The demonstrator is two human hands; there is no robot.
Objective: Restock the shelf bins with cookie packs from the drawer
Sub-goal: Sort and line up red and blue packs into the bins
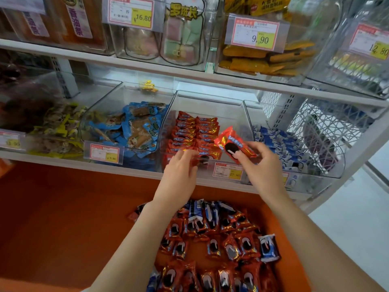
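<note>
Cookie packs (195, 131) in red wrappers stand in tidy rows inside the clear middle bin (208, 104), which I take as my landmark. Two places to its left I see a bin of yellow-wrapped snacks (59, 127), and just beside the middle bin on its left a bin of blue-wrapped snacks (134, 123). The left hand (181, 167) reaches up to the left part of the middle bin's front wall, fingers stretched toward the front row. It is blurred, with something red under the fingertips, and I cannot tell whether it grips a pack or only touches one. Below and in front of the middle bin the orange drawer (126, 186) stands open, and a loose heap (210, 239) of red packs with a few blue-and-white ones lies in it, between the two forearms. A price label (228, 170) sits on the middle bin's front wall, between the hands. The right hand (261, 163) is at that bin's front right corner, its thumb and fingers pinching a single red cookie pack (234, 144), which is tilted above the rim with its printed cookie facing me. Just right of the middle bin is a bin of blue-and-white packs (280, 142).
</note>
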